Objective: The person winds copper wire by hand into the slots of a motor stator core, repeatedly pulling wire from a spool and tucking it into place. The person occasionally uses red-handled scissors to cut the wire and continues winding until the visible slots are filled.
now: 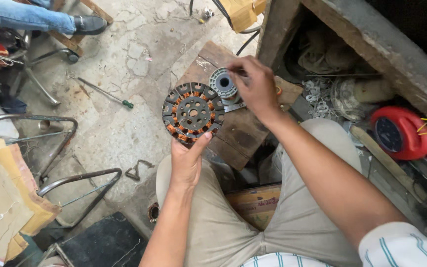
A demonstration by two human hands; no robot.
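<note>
— Looking at your left hand [186,165]: what are the fingers doing?

— Your thumb lies over the lower rim of the round motor stator [192,113] and the fingers are curled shut behind it, so you grip it by the edge and hold it up above the wooden bench [243,136]. It is a flat dark metal disc, slotted round the rim, with copper windings in some slots and a ring of holes in the grey centre.

— And your right hand [255,86]?

— Its fingers are pinched close together at the top of the grey plastic spool [223,84]; whether they hold a wire, you cannot tell. The spool is ribbed, with a dark bore, and sits just beside the stator's upper right edge.

— What lies about?

— A green-handled screwdriver [107,94] on the cracked concrete floor [124,133], and a red round casing [399,132] at your right.
</note>
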